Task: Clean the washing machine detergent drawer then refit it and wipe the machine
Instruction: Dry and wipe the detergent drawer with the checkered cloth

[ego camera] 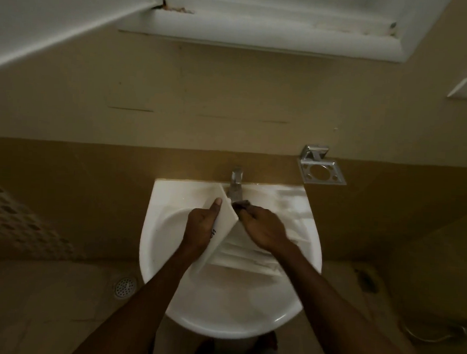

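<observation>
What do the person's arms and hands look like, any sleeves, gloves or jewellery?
The left forearm and right forearm are bare, no sleeves showing. The left hand and right hand wear no gloves; no watch, ring or bracelet is visible in the dim light.

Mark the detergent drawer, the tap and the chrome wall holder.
detergent drawer (pixel 225 221), head view, on its white front panel.
tap (pixel 237 177), head view, on its upright chrome body.
chrome wall holder (pixel 314 151), head view, on its bracket.
</observation>
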